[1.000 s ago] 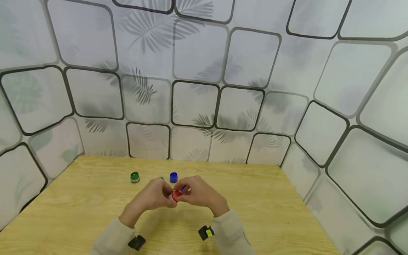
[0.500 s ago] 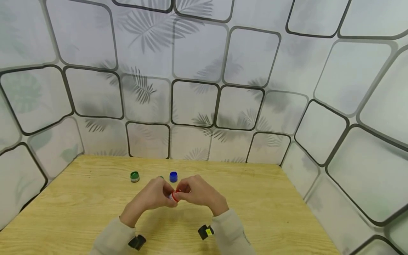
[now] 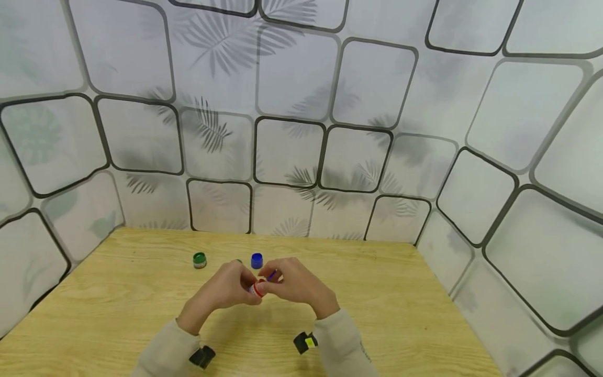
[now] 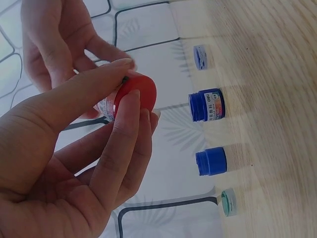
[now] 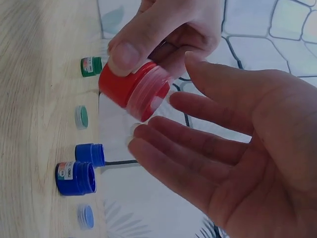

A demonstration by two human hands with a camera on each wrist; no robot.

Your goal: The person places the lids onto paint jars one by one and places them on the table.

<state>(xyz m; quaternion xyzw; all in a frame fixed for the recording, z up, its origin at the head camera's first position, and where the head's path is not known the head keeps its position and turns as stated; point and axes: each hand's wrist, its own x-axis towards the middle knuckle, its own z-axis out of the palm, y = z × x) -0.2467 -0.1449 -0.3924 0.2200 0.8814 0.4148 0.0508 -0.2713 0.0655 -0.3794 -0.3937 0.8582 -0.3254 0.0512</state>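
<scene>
A small red paint jar (image 5: 121, 88) is tilted between my hands above the table. My left hand (image 3: 228, 288) grips it, thumb along the label and fingertips curled against the red base, as the left wrist view shows. A translucent ribbed lid (image 5: 148, 94) covers the jar's other end, facing my right hand (image 5: 218, 134). In the right wrist view the right fingers are loosely extended, tips close beside the lid, thumb apart from it. From the head view, the right thumb overlaps the jar's edge.
On the wooden table (image 3: 377, 293) behind my hands stand a green jar (image 3: 199, 260) and two blue jars (image 4: 208, 105) (image 4: 212, 161). A pale blue lid (image 4: 200, 57) and a green lid (image 4: 229, 202) lie near them. A patterned curtain surrounds the table.
The right fingers closed in over the jar's lid half a second ago and have now spread apart again. My left hand keeps the jar in the same place.
</scene>
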